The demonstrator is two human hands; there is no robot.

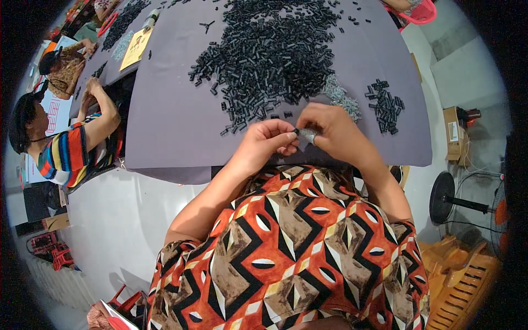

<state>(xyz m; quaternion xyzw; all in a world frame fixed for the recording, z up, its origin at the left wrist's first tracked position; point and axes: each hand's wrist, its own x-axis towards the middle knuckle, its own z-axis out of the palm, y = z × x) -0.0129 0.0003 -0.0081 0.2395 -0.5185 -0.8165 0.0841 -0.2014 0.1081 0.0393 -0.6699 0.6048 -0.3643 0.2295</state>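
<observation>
Black piece (296, 132) noted at the fingertips of the left hand (269, 141), pinched between thumb and forefinger, above the near edge of the table and in front of the wearer's body. The right hand (331, 131) is just beside it, its fingers bent inward toward the same spot; a pale, glinting item (309, 136) shows at its thumb. Whether the right hand grips the piece, the item or both cannot be told, the area being small and blurred. Both forearms come in from below, past a shirt (286, 247) with an orange, black and brown pattern.

Just beyond the hands, the table (170, 110), covered in grey, bears a large black pile (269, 60) of short tubular parts. A clear pile (341, 98) of small parts adjoins its right side, near the right hand. Farther right, a smaller black pile (385, 107) lies apart. A three-armed black part (207, 26) lies left of the large pile.

To the left, a person (71, 143) in a striped top sits with arms raised to a neighbouring work surface; another person (65, 66) is beyond. To the right stand a carton (453, 135) and a fan (442, 198); orange chairs (456, 283) are at lower right.
</observation>
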